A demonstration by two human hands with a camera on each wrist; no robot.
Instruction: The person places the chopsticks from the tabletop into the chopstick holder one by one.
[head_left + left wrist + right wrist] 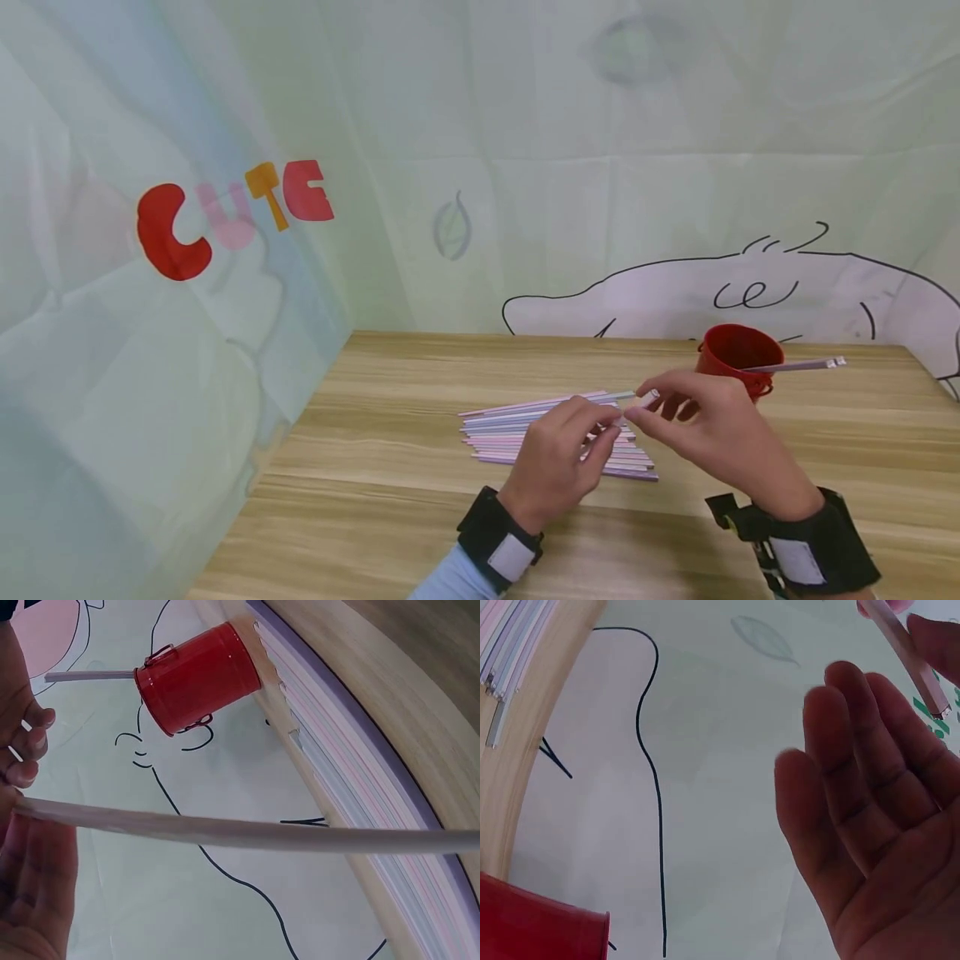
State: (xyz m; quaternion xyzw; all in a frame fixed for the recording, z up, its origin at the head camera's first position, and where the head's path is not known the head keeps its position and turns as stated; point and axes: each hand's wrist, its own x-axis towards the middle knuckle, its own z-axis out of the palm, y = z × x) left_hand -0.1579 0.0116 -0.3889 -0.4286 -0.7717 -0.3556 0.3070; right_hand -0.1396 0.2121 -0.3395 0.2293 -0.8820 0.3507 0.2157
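Note:
My left hand [557,457] pinches a long, thin, pale pink stick [247,831] between thumb and fingertips, above the table. One end of the stick shows a small silvery edge in the right wrist view. That end sits beside the thumb of my right hand [716,425], whose other fingers are loosely extended, with a gap to the stick. Below both hands a bundle of similar pastel sticks [498,417] lies on the wood, in pink, blue, white and purple. The left hand covers its middle in the head view.
A red bucket [202,679] with small side handles stands behind my right hand, a purplish stick [806,365] leaning out over its rim. The wood-grain table [360,492] meets a pale printed cloth backdrop [540,233] at the back and left.

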